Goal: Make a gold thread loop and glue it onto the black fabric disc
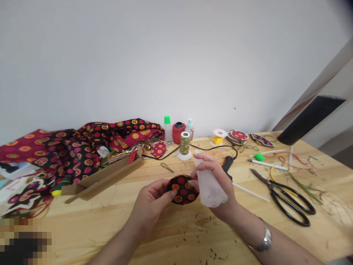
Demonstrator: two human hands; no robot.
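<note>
A round disc covered in black fabric with red and yellow flower dots (182,195) is held above the table. My left hand (154,197) grips its left edge, thumb on top and fingers underneath. My right hand (213,173) is closed, with thumb and finger pinching the disc's upper right edge. A translucent white piece (211,189) stands upright against that palm, held by the other fingers; whether it is a bottle or a folded sheet I cannot tell. Behind the right hand lies a black glue gun (227,164), partly hidden. A spool of olive thread (184,144) stands beyond the disc.
Large black scissors (286,198), a pen (267,164) and a white glue stick (250,192) lie at right. A cardboard tray (107,176) and patterned cloth (82,143) occupy the left. Bottles, a red spool (178,132) and yellow thread (218,140) stand along the wall.
</note>
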